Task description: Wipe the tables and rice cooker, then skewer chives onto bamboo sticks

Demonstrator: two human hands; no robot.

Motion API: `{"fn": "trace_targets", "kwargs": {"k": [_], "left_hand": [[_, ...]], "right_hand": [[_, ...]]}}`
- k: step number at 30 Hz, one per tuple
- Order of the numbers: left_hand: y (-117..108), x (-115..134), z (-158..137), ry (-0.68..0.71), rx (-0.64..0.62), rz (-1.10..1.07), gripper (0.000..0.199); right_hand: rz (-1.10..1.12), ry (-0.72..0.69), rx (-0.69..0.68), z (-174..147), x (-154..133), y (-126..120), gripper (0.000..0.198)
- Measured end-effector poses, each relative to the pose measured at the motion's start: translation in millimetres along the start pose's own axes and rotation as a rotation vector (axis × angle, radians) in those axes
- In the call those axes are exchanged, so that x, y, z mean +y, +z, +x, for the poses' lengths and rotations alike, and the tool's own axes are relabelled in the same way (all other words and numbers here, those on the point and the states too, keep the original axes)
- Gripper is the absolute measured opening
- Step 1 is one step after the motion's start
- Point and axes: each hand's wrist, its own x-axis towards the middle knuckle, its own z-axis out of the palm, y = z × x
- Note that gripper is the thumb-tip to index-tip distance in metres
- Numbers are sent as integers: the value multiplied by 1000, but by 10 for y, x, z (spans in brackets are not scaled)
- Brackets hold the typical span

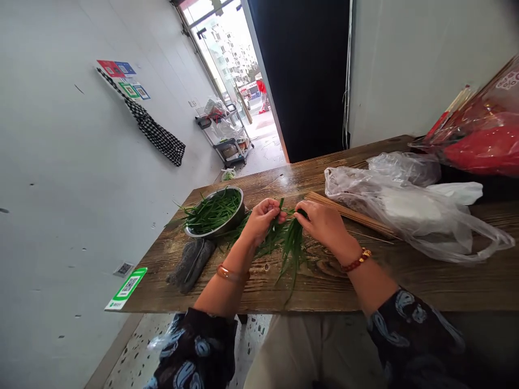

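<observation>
Over the wooden table, my left hand is closed in a pinch on a green chive leaf near its end. My right hand, a little to the right, is closed around a bunch of chives whose long leaves hang down to the tabletop. Both hands are close together, with green strands between them. More loose chives lie on the wood behind and below my left hand. To the left stands a metal bowl heaped with cut-looking chives. Thin wooden skewers lie in a bundle beyond my right hand.
A grey cloth-like item rests left of my forearm. Clear plastic bags with white contents lie at right, before a red plastic-wrapped package. A green QR card sits at the table's left corner. A cart stands by the doorway.
</observation>
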Motion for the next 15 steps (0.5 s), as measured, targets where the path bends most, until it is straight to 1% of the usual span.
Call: {"fn": "trace_targets", "kwargs": {"k": [3, 6, 8, 12, 15], "left_hand": [[-15, -129, 9, -70, 2, -77, 41], [-75, -257, 21, -102, 13, -115, 35], [-111, -320, 19, -104, 20, -122, 30], [-143, -402, -2, -83, 52, -135, 27], [-172, -419, -8, 5, 86, -103, 22]], "right_hand": [[49, 17, 33, 11, 17, 1, 18], [177, 35, 92, 39, 37, 12, 17], [282, 70, 115, 56, 54, 23, 17], [496, 190, 75, 49, 79, 41, 17], [593, 266, 54, 1, 69, 51, 20]]}}
